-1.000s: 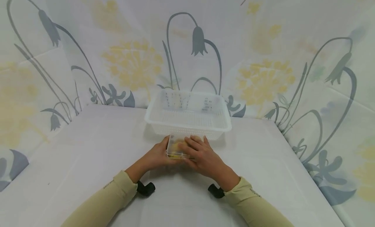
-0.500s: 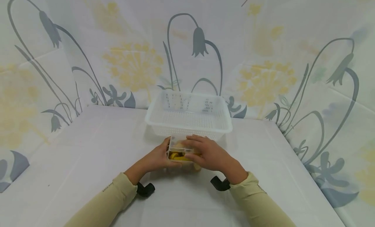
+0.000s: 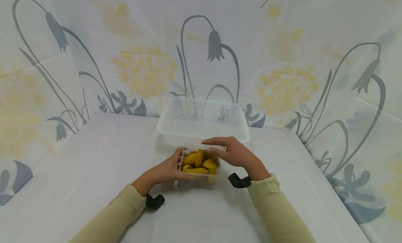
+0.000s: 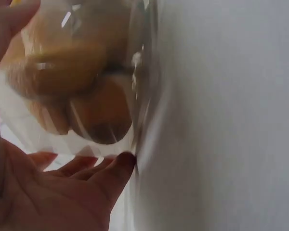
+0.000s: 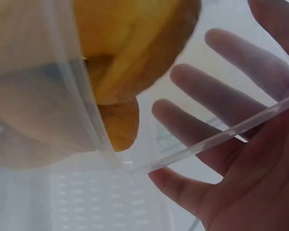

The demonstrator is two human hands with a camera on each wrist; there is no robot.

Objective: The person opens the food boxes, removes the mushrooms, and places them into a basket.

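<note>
A small clear plastic box [image 3: 201, 174] full of yellow rounded pieces [image 3: 199, 158] sits in front of the basket, mouth tipped towards me. My left hand [image 3: 164, 170] grips its left side, thumb along the front and fingers behind. In the left wrist view that hand [image 4: 62, 187] has its fingertips at the box's lower edge. At the far side the clear lid [image 5: 197, 148] stands raised. My right hand [image 3: 237, 153] holds the lid's edge between fingers and thumb. Through the lid, the right wrist view shows several straight fingers of the right hand [image 5: 250, 139].
Right behind the box stands a white perforated plastic basket [image 3: 177, 138]. A white cloth [image 3: 103, 159] covers the table. Flower-printed fabric [image 3: 144, 72] hangs at the back and both sides. A black camera mount [image 3: 239, 181] juts from the right wrist, another [image 3: 154, 201] from the left.
The lid has swung up and back from the box, uncovering the yellow pieces. My right hand has moved up and right with the lid; the left hand keeps its grip.
</note>
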